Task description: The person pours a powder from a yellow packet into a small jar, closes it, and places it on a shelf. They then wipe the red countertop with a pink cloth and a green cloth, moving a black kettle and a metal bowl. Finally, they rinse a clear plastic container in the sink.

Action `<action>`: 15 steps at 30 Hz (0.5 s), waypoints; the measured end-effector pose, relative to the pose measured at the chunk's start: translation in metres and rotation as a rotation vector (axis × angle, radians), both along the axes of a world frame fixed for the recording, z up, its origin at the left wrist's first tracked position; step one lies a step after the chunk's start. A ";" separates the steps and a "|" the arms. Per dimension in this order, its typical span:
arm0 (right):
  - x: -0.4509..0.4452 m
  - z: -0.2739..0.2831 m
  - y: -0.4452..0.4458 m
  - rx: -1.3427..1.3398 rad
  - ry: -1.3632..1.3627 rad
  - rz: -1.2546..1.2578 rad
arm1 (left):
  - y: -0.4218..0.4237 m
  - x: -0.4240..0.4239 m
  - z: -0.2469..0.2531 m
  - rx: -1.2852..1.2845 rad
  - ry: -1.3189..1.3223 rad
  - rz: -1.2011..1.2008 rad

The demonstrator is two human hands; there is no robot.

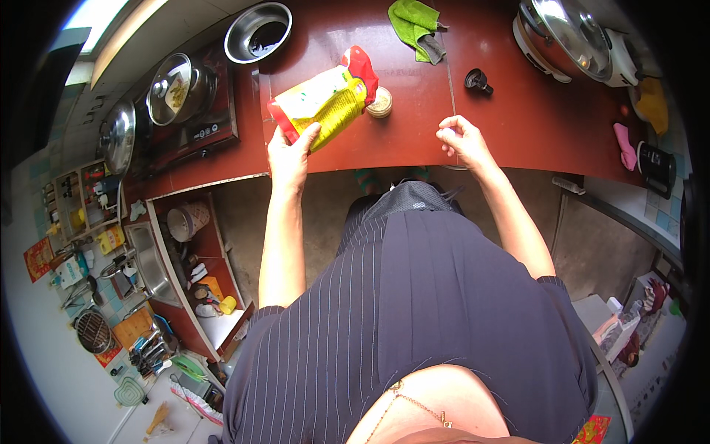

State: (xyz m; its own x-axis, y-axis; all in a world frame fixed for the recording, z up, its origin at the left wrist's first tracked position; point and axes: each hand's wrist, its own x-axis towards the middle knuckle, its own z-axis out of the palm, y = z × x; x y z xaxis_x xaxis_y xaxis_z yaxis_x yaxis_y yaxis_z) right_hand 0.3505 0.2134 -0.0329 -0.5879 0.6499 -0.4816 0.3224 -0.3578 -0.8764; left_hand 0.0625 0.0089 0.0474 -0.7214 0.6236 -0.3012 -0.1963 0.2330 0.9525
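My left hand (289, 152) grips the lower end of a yellow and red plastic food packet (327, 105), its red top slanting up to the right. Partly behind the packet, a small open jar (380, 103) with pale contents stands on the dark red countertop (410, 133). My right hand (461, 141) is raised over the counter's front edge, fingers curled and thumb near the fingertips; whether it holds something small cannot be told. Beyond it lies a black cap or grinder top (478, 82) on its side. A green cloth (416, 28) lies at the back.
A steel bowl (258, 33) with dark liquid stands at the back left, beside a glass-lidded pot (173, 91) on a black hob (222, 114). At the back right is a large lidded electric pan (571, 41). A pink cloth (625, 146) lies at the right edge.
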 end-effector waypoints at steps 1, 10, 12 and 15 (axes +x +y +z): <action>-0.001 0.001 -0.001 -0.003 0.011 0.005 | 0.000 0.000 -0.001 0.015 -0.006 0.017; -0.004 0.001 -0.002 0.006 0.017 0.013 | -0.002 -0.003 -0.008 0.038 0.007 0.007; -0.005 0.003 -0.003 0.007 0.006 0.013 | -0.002 -0.003 -0.007 0.042 0.002 0.001; -0.007 0.005 -0.004 -0.004 0.003 0.012 | -0.001 -0.001 -0.001 0.040 -0.012 0.032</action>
